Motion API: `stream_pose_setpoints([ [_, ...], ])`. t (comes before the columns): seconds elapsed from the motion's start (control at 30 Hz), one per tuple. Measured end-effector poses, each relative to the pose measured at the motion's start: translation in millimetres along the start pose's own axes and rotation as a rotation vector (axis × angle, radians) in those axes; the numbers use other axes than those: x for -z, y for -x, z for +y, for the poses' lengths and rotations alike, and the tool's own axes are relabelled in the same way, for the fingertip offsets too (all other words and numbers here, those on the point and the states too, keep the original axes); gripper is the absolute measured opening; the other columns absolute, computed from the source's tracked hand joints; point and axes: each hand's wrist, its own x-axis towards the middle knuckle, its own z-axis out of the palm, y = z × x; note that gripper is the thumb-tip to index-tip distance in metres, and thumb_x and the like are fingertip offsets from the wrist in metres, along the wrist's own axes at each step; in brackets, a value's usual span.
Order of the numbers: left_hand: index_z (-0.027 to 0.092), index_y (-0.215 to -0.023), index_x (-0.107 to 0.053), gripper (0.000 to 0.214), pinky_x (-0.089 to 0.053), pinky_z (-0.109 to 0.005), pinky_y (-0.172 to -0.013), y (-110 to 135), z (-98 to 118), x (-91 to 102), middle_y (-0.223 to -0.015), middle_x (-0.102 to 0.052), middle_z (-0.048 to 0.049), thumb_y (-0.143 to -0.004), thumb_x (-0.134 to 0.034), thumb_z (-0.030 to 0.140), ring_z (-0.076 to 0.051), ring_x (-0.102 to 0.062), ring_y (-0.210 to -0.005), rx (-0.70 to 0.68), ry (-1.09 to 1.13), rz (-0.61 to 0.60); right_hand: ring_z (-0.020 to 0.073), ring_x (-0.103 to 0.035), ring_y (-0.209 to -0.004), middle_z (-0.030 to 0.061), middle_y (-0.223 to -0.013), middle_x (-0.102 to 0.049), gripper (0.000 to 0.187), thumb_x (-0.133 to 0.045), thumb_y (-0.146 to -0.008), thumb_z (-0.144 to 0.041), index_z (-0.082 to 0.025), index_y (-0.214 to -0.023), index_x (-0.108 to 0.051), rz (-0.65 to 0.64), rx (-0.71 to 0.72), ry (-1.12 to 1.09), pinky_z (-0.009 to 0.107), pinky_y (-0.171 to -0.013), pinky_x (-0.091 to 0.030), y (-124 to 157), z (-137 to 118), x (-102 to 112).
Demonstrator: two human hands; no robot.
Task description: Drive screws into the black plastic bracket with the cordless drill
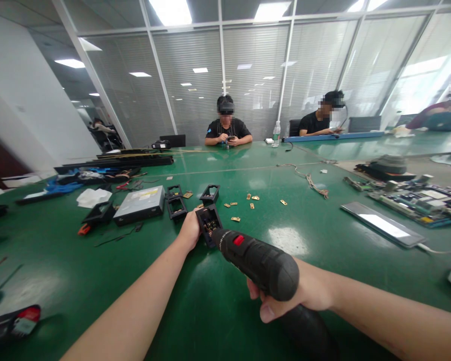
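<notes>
The left hand [190, 231] grips a black box [204, 219] by its left edge at the middle of the counter [195, 311], and the right hand [304, 291] grasps a drill [263, 263], its nose at the box's open face. Small brass plates [235, 219] lie just beyond; a broad stretch of green counter separates the drill from the phone [383, 224] on the right.

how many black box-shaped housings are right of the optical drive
4: one housing in the left hand, one just beyond it, and two beside the optical drive, one behind the other. More may be hidden behind the hand.
</notes>
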Motion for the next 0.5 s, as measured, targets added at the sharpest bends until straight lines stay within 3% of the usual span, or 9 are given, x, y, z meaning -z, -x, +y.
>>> stream_pose_setpoints([
  [0.5,0.016,-0.080,-0.065,0.030,-0.052,-0.036,-0.068,-2.6,-3.1,2.0,-0.068,-0.066,-0.0023,-0.074,-0.068,0.045,-0.022,-0.064,-0.065,0.015,-0.002,-0.015,0.0123,-0.047,-0.064,-0.0028,-0.070,-0.054,0.042,-0.094,-0.055,-0.037,-0.015,-0.072,-0.062,-0.006,0.028,-0.049,0.026,-0.060,-0.039,-2.8,2.2,-1.1],
])
